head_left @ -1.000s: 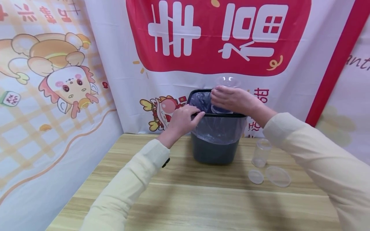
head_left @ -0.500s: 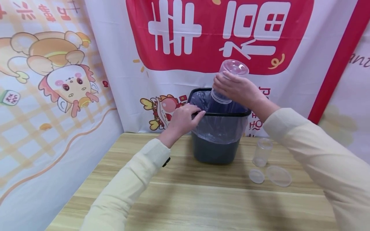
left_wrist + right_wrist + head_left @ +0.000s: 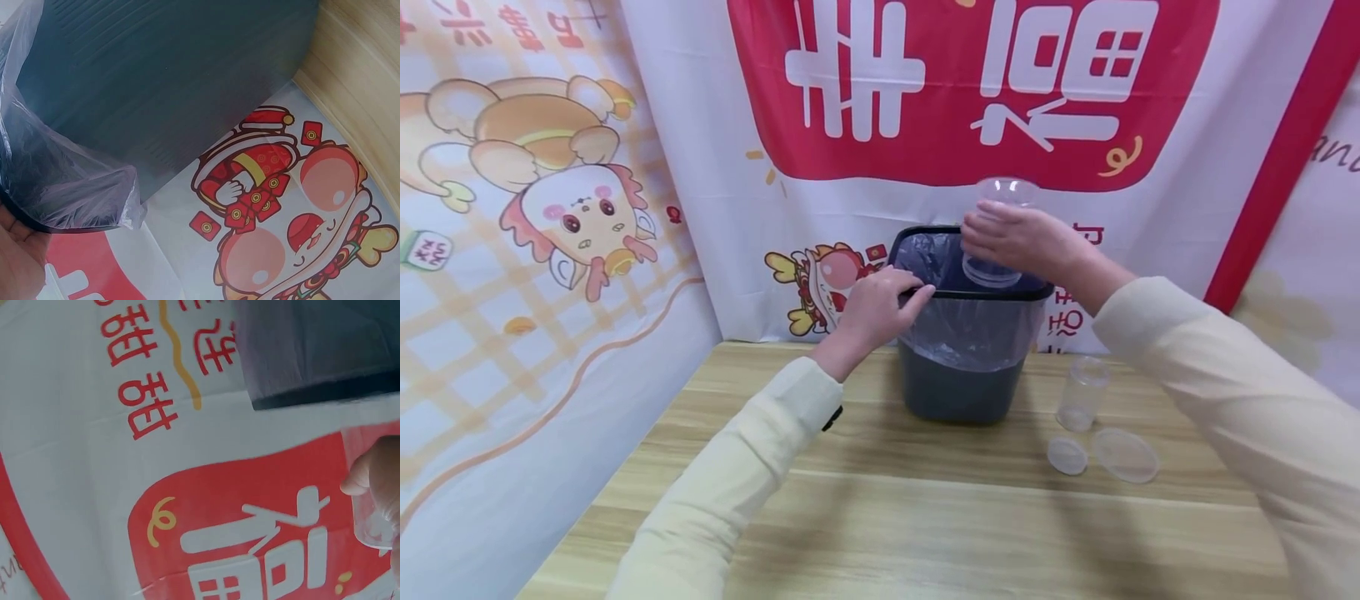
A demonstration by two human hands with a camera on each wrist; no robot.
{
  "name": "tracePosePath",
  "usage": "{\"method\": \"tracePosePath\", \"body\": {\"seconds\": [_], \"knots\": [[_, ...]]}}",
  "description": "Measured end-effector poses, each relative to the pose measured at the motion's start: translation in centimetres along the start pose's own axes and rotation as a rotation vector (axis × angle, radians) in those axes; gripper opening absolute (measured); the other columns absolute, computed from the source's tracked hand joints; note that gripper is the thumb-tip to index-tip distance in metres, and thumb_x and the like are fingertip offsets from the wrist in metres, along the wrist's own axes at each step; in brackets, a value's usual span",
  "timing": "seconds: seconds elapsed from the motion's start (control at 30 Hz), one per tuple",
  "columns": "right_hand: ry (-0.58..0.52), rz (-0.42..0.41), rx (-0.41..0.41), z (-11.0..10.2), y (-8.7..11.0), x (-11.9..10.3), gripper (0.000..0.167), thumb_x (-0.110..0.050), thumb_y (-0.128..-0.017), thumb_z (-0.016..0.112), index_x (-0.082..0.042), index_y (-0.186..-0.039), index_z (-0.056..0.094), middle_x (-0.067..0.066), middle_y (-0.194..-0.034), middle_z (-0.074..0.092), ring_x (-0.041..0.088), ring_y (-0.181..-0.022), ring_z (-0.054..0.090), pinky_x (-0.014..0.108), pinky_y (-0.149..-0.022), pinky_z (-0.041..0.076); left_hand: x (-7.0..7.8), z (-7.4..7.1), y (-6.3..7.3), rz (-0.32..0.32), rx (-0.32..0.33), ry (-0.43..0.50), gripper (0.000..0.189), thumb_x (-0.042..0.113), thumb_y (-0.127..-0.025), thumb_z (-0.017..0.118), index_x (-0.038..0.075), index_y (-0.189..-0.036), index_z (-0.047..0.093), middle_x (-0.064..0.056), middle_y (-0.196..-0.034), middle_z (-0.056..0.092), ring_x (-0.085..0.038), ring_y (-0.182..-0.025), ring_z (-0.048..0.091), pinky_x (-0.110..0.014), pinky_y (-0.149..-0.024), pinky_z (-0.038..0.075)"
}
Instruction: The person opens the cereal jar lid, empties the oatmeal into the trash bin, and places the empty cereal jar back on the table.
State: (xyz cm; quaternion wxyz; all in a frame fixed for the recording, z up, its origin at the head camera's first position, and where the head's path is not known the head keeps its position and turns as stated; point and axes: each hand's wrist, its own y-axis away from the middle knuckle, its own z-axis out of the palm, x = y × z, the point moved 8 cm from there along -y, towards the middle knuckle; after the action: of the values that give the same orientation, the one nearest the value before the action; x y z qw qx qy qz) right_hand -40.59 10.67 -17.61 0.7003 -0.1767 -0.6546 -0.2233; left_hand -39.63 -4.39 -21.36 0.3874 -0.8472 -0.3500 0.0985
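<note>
My right hand (image 3: 1030,237) grips a clear plastic jar (image 3: 1009,192) turned upside down, its mouth at the opening of a dark grey trash bin (image 3: 962,392). Part of the jar is hidden behind the fingers. In the right wrist view, the thumb lies along the wall of the jar (image 3: 369,528). My left hand (image 3: 880,308) holds the bin's black rim at its left front corner. A thin translucent liner (image 3: 81,187) folds over that rim, and the left wrist view shows the ribbed outer side of the bin.
Right of the bin stands a smaller clear jar (image 3: 1082,396). In front of it, a small round lid (image 3: 1067,456) and a larger round lid (image 3: 1126,455) lie on the wooden table (image 3: 880,533). A printed cloth (image 3: 835,208) hangs close behind the bin.
The right hand lifted the upside-down jar up out of the bin, then lowered it part of the way back. The left hand has kept its place on the rim.
</note>
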Motion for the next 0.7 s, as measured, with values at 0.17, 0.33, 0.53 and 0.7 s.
{"method": "tracePosePath", "body": {"seconds": [0.17, 0.33, 0.53, 0.7], "knots": [[-0.045, 0.033, 0.001, -0.1, -0.1, 0.2, 0.109, -0.015, -0.059, 0.09, -0.018, -0.151, 0.031, 0.021, -0.149, 0.032, 0.041, -0.138, 0.023, 0.054, -0.115, 0.004, 0.0, -0.1, 0.0, 0.008, 0.001, -0.007, 0.029, 0.033, -0.096, 0.06, 0.009, -0.103, 0.076, -0.003, -0.098, 0.072, -0.016, -0.085, 0.064, -0.027, -0.076, 0.053], [-0.042, 0.136, 0.051, -0.4, -0.4, 1.2, 0.106, -0.012, -0.059, 0.089, -0.014, -0.149, 0.033, 0.024, -0.146, 0.034, 0.042, -0.136, 0.024, 0.053, -0.115, 0.008, -0.1, -0.1, 0.0, 0.005, 0.005, -0.002, 0.029, 0.032, -0.096, 0.06, 0.009, -0.103, 0.076, -0.004, -0.098, 0.072, -0.017, -0.085, 0.063, -0.027, -0.076, 0.053], [-0.043, 0.075, 0.031, -0.3, -0.7, 0.0, 0.106, -0.014, -0.059, 0.089, -0.016, -0.149, 0.032, 0.023, -0.147, 0.032, 0.042, -0.137, 0.023, 0.054, -0.115, 0.006, -0.1, 0.1, 0.1, -0.003, -0.012, 0.001, 0.03, 0.033, -0.096, 0.059, 0.009, -0.104, 0.075, -0.004, -0.099, 0.072, -0.017, -0.087, 0.064, -0.027, -0.078, 0.053], [-0.065, 0.17, 0.038, -0.3, -0.6, 1.1, 0.106, -0.011, -0.058, 0.089, -0.015, -0.148, 0.034, 0.023, -0.147, 0.033, 0.042, -0.137, 0.023, 0.054, -0.115, 0.006, 0.1, 0.0, 0.0, 0.002, 0.002, 0.007, 0.029, 0.033, -0.096, 0.06, 0.009, -0.103, 0.075, -0.004, -0.097, 0.072, -0.017, -0.084, 0.063, -0.027, -0.075, 0.053]]}}
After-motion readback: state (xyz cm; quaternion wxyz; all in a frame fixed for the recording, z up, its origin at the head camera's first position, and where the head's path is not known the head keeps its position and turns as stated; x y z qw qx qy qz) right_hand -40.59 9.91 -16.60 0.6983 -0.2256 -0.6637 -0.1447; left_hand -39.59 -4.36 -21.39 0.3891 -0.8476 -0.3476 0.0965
